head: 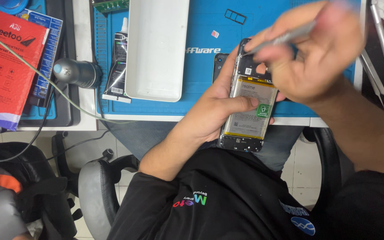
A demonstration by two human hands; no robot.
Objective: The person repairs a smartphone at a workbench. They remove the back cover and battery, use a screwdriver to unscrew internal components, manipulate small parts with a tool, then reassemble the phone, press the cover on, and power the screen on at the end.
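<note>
My left hand (210,111) grips an opened phone (247,118) from the left, thumb across its pale battery, back cover off and the frame and board showing. My right hand (316,53), blurred, hovers over the phone's top end and pinches a thin grey metal tool (283,38) whose tip points left at the phone's upper edge. The phone is held above the near edge of a blue work mat (201,26).
A white tray (156,44) and a black glue tube (118,62) lie on the mat to the left. A small tray frame (235,16) lies farther back. Tweezers (381,49) rest at the right. A red packet (7,66) and a handheld tool (78,73) sit at left.
</note>
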